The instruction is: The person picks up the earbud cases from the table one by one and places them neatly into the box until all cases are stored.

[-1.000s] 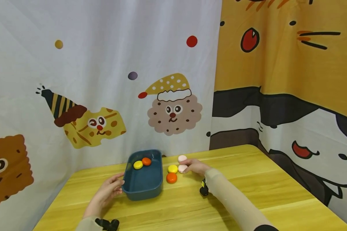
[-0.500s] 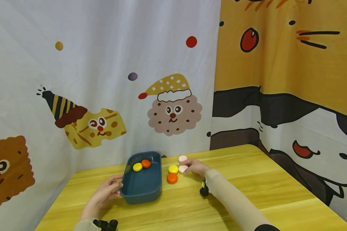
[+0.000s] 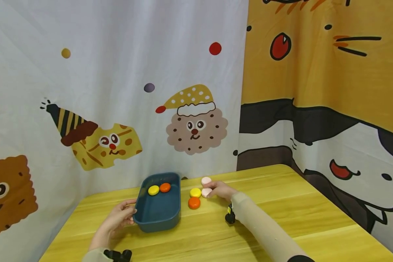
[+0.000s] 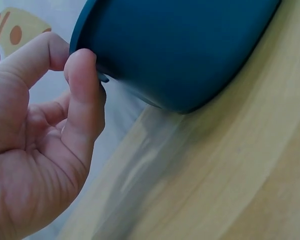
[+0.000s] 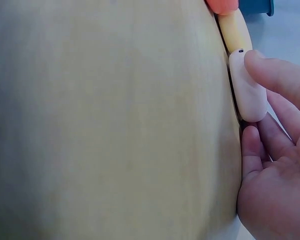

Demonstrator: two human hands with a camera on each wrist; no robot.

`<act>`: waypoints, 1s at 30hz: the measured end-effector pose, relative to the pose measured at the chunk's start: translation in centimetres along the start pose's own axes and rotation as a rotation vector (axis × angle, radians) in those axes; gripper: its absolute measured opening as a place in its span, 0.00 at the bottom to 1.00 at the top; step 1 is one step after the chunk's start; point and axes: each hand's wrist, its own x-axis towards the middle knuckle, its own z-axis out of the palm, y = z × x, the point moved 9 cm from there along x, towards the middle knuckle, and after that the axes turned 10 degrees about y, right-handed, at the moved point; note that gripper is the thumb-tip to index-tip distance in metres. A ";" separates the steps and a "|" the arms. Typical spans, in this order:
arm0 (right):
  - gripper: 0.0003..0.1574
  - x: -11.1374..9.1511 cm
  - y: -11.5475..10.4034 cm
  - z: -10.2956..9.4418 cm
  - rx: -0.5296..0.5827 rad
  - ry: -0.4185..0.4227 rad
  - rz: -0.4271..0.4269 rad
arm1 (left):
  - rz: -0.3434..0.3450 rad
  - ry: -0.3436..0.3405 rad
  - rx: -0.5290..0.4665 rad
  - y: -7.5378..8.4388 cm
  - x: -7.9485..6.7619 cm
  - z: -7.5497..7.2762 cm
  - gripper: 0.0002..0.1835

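A dark blue rectangular box stands on the table, holding a yellow disc and an orange disc. My left hand pinches the box's rim between thumb and fingers, seen close up in the left wrist view. To the box's right, my right hand holds a pale pink rounded disc, thumb on its face and fingers behind. The disc is low at the tabletop. Beside it lie a second yellow disc and a second orange disc. Another pale pink disc lies just beyond my fingers.
The yellow wood-grain table ends at the back against a white curtain with cartoon prints. A cat-print curtain hangs along the right side. Each wrist wears a small black camera.
My left hand has drawn the box slightly left and nearer to me. Inside it, the yellow and orange discs now lie a little apart. My right hand has stayed at the pale pink disc.
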 end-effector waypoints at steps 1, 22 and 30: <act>0.31 0.0 0.0 0.0 0.005 -0.001 0.002 | -0.003 0.003 -0.005 -0.1 0.0 0.0 0.34; 0.33 0.6 0.0 0.1 -0.068 0.000 -0.012 | -0.062 -0.028 -0.079 -0.5 -0.1 0.1 0.37; 0.35 0.6 -0.4 -0.3 -0.098 -0.025 -0.010 | -0.082 -0.066 -0.129 -0.8 -0.2 0.1 0.37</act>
